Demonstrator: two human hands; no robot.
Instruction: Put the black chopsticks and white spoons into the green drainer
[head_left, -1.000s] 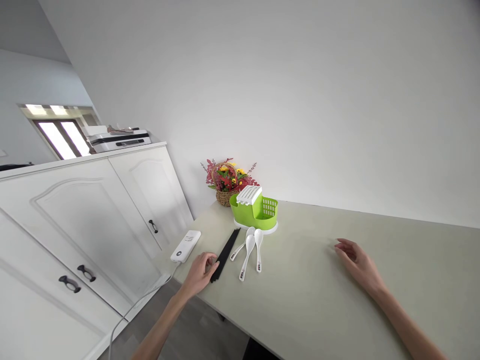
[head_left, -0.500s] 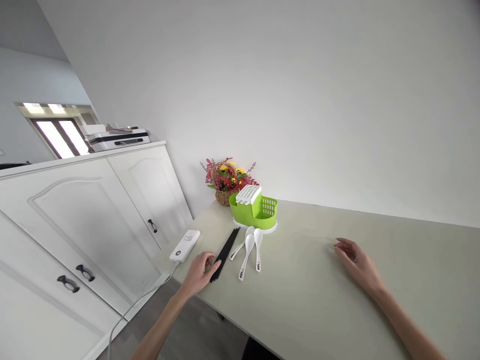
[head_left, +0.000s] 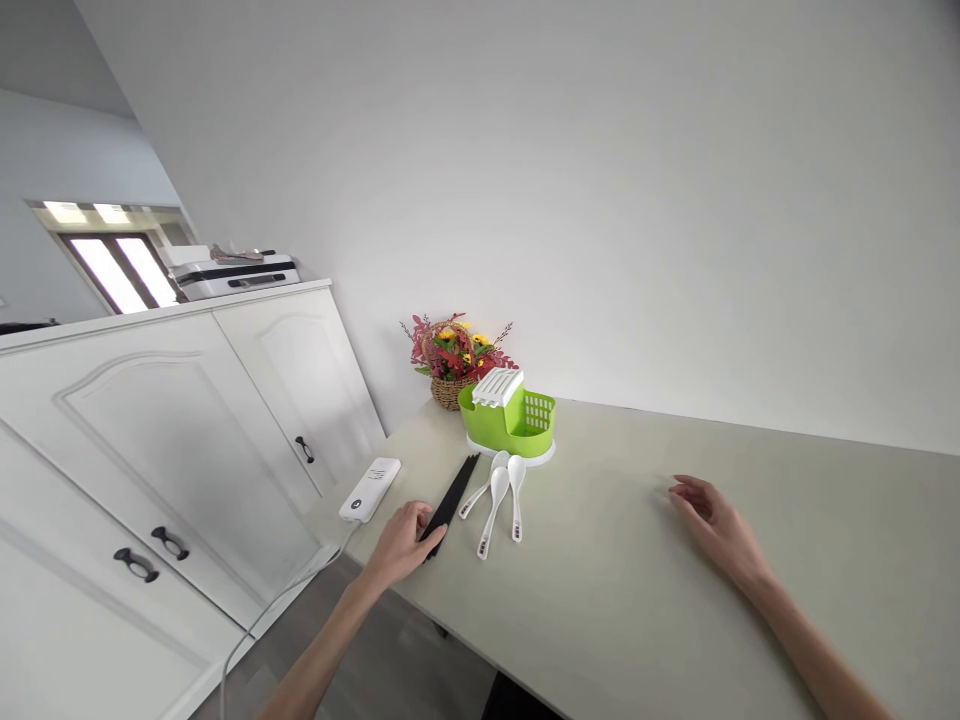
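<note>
A bundle of black chopsticks (head_left: pixel 453 494) lies flat on the table. At its near end is my left hand (head_left: pixel 405 540), the thumb reaching across the chopsticks and the fingers curved on their left side, with a gap between. To the right of the bundle lie three white spoons (head_left: pixel 494 505), bowls pointing away from me. Behind the spoons stands a green utensil holder (head_left: pixel 491 425) with a slotted white top and a white base. My right hand (head_left: pixel 712 525) rests on the table well to the right, loosely curved, thumb and fingers apart, holding nothing.
A white power bank-like device (head_left: pixel 370 489) with a cable lies left of the chopsticks. A flower basket (head_left: pixel 447 392) stands behind the holder, by the wall. White cabinets (head_left: pixel 180 430) flank the table (head_left: pixel 600 590) on the left, a case (head_left: pixel 240 279) on top.
My left thumb has shifted slightly right and up across the chopsticks. The right hand, spoons and holder stay where they were.
</note>
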